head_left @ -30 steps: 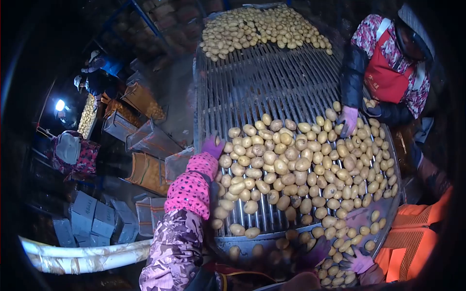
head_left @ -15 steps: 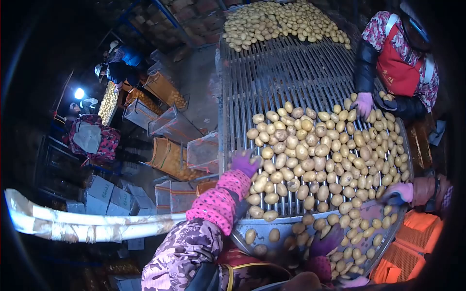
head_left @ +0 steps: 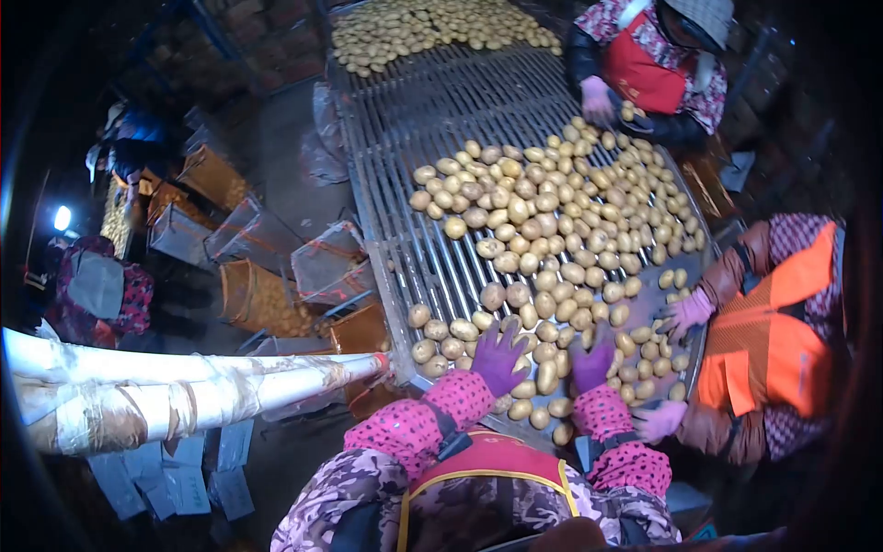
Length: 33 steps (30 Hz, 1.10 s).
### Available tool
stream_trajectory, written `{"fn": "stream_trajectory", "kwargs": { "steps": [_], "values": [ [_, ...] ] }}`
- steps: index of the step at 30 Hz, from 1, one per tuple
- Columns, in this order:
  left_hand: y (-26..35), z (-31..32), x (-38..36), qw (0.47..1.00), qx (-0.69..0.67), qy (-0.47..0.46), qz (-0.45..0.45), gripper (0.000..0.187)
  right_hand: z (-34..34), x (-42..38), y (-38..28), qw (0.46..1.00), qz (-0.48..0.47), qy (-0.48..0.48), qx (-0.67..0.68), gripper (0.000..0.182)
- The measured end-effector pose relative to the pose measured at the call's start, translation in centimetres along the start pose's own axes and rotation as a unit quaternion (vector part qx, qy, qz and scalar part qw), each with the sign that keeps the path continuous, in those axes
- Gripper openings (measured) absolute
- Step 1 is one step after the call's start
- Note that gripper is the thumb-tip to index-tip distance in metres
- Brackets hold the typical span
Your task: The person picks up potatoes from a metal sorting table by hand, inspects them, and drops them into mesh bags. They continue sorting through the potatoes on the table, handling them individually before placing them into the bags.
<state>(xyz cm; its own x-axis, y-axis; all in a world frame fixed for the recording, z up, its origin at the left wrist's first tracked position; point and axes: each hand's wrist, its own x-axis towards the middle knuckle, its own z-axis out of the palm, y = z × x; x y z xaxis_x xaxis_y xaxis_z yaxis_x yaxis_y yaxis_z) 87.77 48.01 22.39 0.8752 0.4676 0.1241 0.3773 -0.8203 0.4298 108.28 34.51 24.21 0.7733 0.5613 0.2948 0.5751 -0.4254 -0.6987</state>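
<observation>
My left hand (head_left: 499,359), in a purple glove, lies on the potatoes (head_left: 529,225) at the near end of the slatted metal conveyor (head_left: 423,110). Its fingers are spread, with potatoes under and around them. To the right, my right hand (head_left: 593,361), gloved the same way, rests among potatoes with its fingers stretched forward. Neither palm is visible, and no potato shows gripped in either hand. Potatoes lie between both hands and by my apron (head_left: 497,460).
A co-worker in an orange vest (head_left: 768,322) has both gloved hands at the right edge. Another, in a red apron (head_left: 644,69), stands at the far right. White wrapped poles (head_left: 184,391) reach in from the left, near mesh-sided crates (head_left: 267,299) and cardboard boxes (head_left: 184,478).
The view has swung right. My left hand has moved from the conveyor's left side to the near-end potatoes. My right hand has come further forward into clear sight.
</observation>
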Motion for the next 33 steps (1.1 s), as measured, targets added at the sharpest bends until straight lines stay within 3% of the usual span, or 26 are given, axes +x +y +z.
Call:
{"fn": "stream_trajectory", "kwargs": {
  "steps": [1, 2, 3, 4, 6, 8, 9, 10, 11, 12, 13, 16, 18, 20, 21, 22, 24, 26, 27, 28, 29, 31, 32, 33],
  "values": [
    [-0.4, 0.0, -0.9, 0.996, -0.075, 0.004, 0.047, 0.065, -0.9, -0.9, -3.8, 0.994, 0.003, -0.093, -0.049, 0.034],
    [-1.2, 0.7, -2.0, 0.986, -0.152, -0.018, 0.063, 0.066, -0.2, -3.5, -5.6, 0.993, -0.035, -0.111, 0.004, 0.052],
    [-2.3, 1.7, -3.2, 0.97, -0.226, -0.038, 0.077, 0.067, -0.3, -4.8, -7.4, 0.973, -0.085, -0.216, -0.016, 0.05],
    [-3.2, 1.8, -4.2, 0.949, -0.297, -0.058, 0.091, 0.068, 1.8, -7.2, -6.3, 0.96, -0.207, -0.187, -0.035, 0.041],
    [-5.6, 0.3, -6.7, 0.967, -0.234, -0.001, 0.098, 0.067, 0.6, -7.1, -7.6, 0.926, -0.336, -0.143, -0.094, 0.035],
    [-6.9, -2.5, -8.7, 0.99, -0.125, 0.031, 0.061, 0.066, -1.2, -4.7, -5.9, 0.938, -0.226, -0.206, -0.16, 0.038],
    [-6.5, -5.8, -9.3, 0.998, -0.042, 0.037, 0.024, 0.066, -0.3, -3.4, -3.1, 0.93, -0.12, -0.225, -0.265, 0.046],
    [-6.1, -7.6, -9.9, 0.998, 0.038, 0.043, -0.016, 0.065, -2.0, -1.9, -2.6, 0.946, 0.03, -0.216, -0.239, 0.049],
    [-6.4, -7.8, -10.4, 0.999, 0.05, 0.005, -0.009, 0.064, -2.2, -1.8, 1.4, 0.951, 0.037, -0.142, -0.271, 0.052],
    [-6.8, -7.8, -11.1, 0.998, 0.062, -0.032, -0.002, 0.064, -2.1, -2.1, 6.1, 0.975, 0.025, -0.061, -0.213, 0.056],
    [-7.2, -7.9, -11.6, 0.995, 0.073, -0.068, 0.004, 0.064, -1.7, -2.6, 5.1, 0.973, 0.004, -0.042, -0.226, 0.059],
    [-7.8, -5.6, -12.6, 0.994, 0.1, -0.031, 0.028, 0.064, 1.3, -5.8, -1.5, 0.962, -0.05, 0.004, -0.269, 0.067],
    [-7.7, -5.6, -12.4, 0.992, 0.102, -0.069, 0.023, 0.069, 5.4, -10.5, -6.2, 0.965, -0.019, -0.134, -0.224, 0.072],
    [-7.3, -5.7, -13.0, 0.993, 0.082, -0.085, 0.016, 0.07, 7.1, -12.5, -7.2, 0.962, -0.114, -0.187, -0.161, 0.083],
    [-6.3, -7.9, -12.4, 0.982, 0.085, -0.168, 0.03, 0.074, 6.3, -11.3, -7.2, 0.961, -0.142, -0.189, -0.143, 0.076],
    [-6.4, -7.3, -12.8, 0.982, 0.076, -0.165, 0.051, 0.075, 6.2, -10.1, -6.5, 0.962, -0.174, -0.156, -0.145, 0.069],
    [-6.8, -5.5, -12.3, 0.983, 0.056, -0.148, 0.093, 0.078, 4.5, -6.2, -5.8, 0.956, -0.138, -0.238, -0.104, 0.065],
    [-6.8, -5.3, -11.9, 0.982, 0.012, -0.153, 0.109, 0.08, 4.7, -3.4, -7.3, 0.955, -0.096, -0.243, -0.143, 0.065],
    [-7.1, -4.8, -11.6, 0.981, 0.003, -0.157, 0.117, 0.08, 5.6, -3.4, -8.7, 0.941, -0.227, -0.056, -0.243, 0.058],
    [-7.4, -4.4, -11.2, 0.979, -0.006, -0.16, 0.128, 0.08, 6.9, -2.7, -10.3, 0.978, -0.107, -0.144, -0.109, 0.047],
    [-7.5, -4.2, -11.2, 0.979, 0.02, -0.157, 0.128, 0.077, 9.5, -3.2, -12.3, 0.969, -0.145, -0.188, -0.065, 0.04],
    [-7.5, -4.4, -10.3, 0.966, -0.125, -0.199, 0.109, 0.078, 14.5, -4.1, -16.3, 0.936, -0.205, -0.285, 0.031, 0.028],
    [-7.4, -4.5, -9.9, 0.951, -0.196, -0.218, 0.099, 0.078, 14.1, -3.9, -20.3, 0.903, -0.308, -0.293, 0.055, 0.034],
    [-7.3, -4.3, -9.9, 0.964, -0.169, -0.179, 0.101, 0.073, 16.1, -4.6, -21.0, 0.872, -0.368, -0.313, 0.079, 0.045]
  ]
}}
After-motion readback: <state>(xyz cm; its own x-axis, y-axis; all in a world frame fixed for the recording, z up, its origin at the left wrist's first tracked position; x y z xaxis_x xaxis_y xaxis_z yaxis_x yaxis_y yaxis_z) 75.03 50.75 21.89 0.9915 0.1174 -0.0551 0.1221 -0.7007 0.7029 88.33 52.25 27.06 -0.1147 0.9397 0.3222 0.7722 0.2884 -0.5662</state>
